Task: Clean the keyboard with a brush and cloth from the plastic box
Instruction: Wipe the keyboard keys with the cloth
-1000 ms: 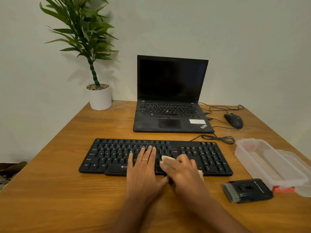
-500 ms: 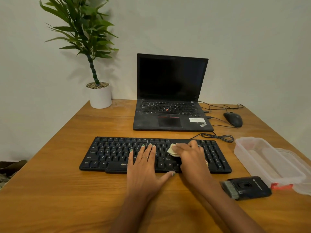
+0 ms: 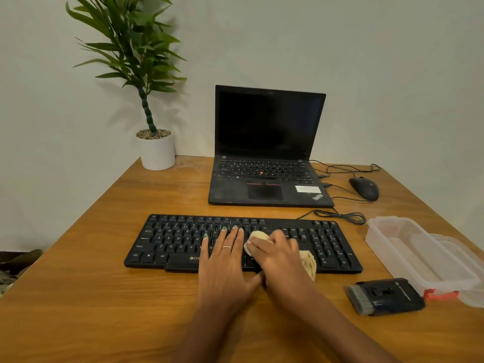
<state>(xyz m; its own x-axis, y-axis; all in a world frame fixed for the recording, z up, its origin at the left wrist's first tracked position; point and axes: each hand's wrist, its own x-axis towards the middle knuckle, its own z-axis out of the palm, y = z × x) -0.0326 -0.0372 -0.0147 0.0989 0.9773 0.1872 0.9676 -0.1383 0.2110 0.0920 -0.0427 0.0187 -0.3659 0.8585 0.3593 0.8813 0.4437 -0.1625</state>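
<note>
The keyboard (image 3: 243, 243) lies on the tabletop (image 3: 91, 297). The left hand (image 3: 222, 260) rests flat on its middle keys, fingers straight. Just right of it, the right hand (image 3: 277, 255) grips a cream cloth (image 3: 258, 235) against the keys. Right of the keyboard sit the brush (image 3: 383, 296) and plastic box (image 3: 416, 254).

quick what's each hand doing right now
Left hand: open, flat on the keyboard.
Right hand: holding the cloth against the keys.
</note>
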